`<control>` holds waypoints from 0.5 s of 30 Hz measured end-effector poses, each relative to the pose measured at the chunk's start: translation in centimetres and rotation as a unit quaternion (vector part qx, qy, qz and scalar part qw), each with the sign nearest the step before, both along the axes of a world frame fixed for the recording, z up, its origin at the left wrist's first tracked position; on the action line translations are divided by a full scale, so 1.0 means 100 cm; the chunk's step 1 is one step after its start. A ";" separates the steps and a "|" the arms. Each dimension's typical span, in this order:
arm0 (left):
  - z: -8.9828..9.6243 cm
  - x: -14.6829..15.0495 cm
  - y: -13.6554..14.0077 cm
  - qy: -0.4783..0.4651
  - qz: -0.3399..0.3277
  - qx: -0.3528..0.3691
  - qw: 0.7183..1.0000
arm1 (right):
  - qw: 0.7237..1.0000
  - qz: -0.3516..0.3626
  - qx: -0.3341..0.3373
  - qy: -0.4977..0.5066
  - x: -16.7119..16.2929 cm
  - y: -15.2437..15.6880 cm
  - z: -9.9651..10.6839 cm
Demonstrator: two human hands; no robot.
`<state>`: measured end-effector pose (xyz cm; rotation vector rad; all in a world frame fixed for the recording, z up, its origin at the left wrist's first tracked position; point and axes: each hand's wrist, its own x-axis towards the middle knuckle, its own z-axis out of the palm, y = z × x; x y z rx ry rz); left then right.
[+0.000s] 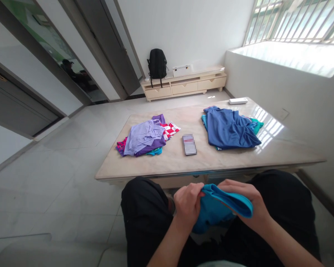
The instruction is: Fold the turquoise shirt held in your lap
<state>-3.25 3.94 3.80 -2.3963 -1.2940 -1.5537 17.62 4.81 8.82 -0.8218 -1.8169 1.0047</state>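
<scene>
A bright blue garment (211, 215) with a broad folded band, seemingly a waistband, hangs between my knees. My left hand (187, 200) pinches the band's left end in closed fingers. My right hand (245, 198) grips the band farther right, its fingers behind the cloth, and the band loops open toward me. The lower part of the garment drops into shadow between my legs. Beyond it on the table lie a pile of purple, lilac and red-checked clothes (144, 135) at left and a pile of dark blue and teal clothes (228, 128) at right.
The marble-topped table (161, 167) has its near edge just beyond my knees. A phone-like object (189, 144), blurred out, lies between the piles. A white case (238, 101) sits at the far right corner. Behind stands a low cabinet (183, 87) with a black backpack (157, 63).
</scene>
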 end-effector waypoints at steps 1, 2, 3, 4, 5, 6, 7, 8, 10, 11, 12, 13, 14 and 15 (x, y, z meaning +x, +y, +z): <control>-0.003 0.001 -0.002 -0.015 0.002 -0.010 1.000 | 1.000 -0.011 0.012 0.002 0.001 -0.001 0.002; -0.005 0.002 -0.004 -0.041 0.003 -0.031 0.999 | 0.999 -0.022 0.027 0.001 0.002 -0.002 0.003; -0.006 0.004 -0.007 -0.075 -0.001 -0.063 0.995 | 0.998 -0.035 0.043 -0.002 0.004 -0.003 0.004; -0.006 0.006 -0.010 -0.113 -0.009 -0.105 0.988 | 0.997 -0.046 0.060 -0.006 0.006 -0.004 0.004; -0.005 0.008 -0.012 -0.144 -0.019 -0.150 0.978 | 0.995 -0.056 0.077 -0.009 0.009 -0.004 0.005; -0.004 0.010 -0.015 -0.166 -0.029 -0.193 0.967 | 0.993 -0.065 0.094 -0.013 0.011 -0.004 0.006; -0.002 0.011 -0.016 -0.176 -0.037 -0.228 0.957 | 0.991 -0.072 0.108 -0.017 0.014 -0.005 0.006; 0.000 0.012 -0.017 -0.176 -0.041 -0.257 0.949 | 0.989 -0.078 0.121 -0.023 0.016 -0.005 0.007; 0.004 0.012 -0.016 -0.174 -0.044 -0.297 0.938 | 0.985 -0.088 0.141 -0.034 0.019 -0.005 0.008; 0.006 0.010 -0.016 -0.177 -0.047 -0.310 0.933 | 0.984 -0.094 0.146 -0.035 0.020 -0.006 0.009; 0.008 0.008 -0.015 -0.183 -0.052 -0.319 0.928 | 0.983 -0.100 0.149 -0.034 0.020 -0.006 0.009; 0.010 0.005 -0.014 -0.187 -0.057 -0.322 0.926 | 0.983 -0.106 0.149 -0.030 0.020 -0.007 0.010; 0.011 0.002 -0.014 -0.186 -0.065 -0.319 0.927 | 0.983 -0.110 0.148 -0.025 0.020 -0.007 0.011; 0.012 -0.001 -0.014 -0.179 -0.076 -0.311 0.930 | 0.982 -0.111 0.149 -0.023 0.020 -0.008 0.012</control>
